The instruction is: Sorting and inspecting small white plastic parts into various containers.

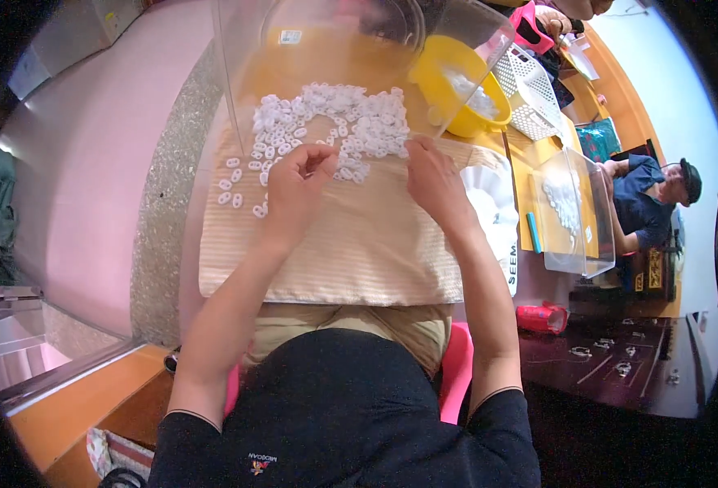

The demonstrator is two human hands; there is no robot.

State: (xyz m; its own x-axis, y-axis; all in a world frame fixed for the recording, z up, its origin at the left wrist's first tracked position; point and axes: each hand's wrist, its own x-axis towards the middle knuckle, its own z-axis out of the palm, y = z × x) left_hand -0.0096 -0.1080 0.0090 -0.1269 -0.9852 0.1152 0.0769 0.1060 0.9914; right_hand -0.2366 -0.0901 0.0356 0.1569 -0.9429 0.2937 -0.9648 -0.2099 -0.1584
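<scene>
A heap of small white plastic rings (335,122) lies on a beige striped cloth (351,244) spread over the table. My left hand (294,189) is curled with its fingertips pinched together at the heap's near edge; whether a ring sits between them is hidden. My right hand (430,175) rests palm down on the cloth, fingers touching the heap's right side. Several loose rings (233,183) are scattered to the left of my left hand.
A clear plastic bin (237,57) stands over the heap's far side. A yellow bowl (444,69) with white pieces and a white basket (534,93) sit at the far right. A clear lidded box (599,236) lies right, near another seated person (648,195).
</scene>
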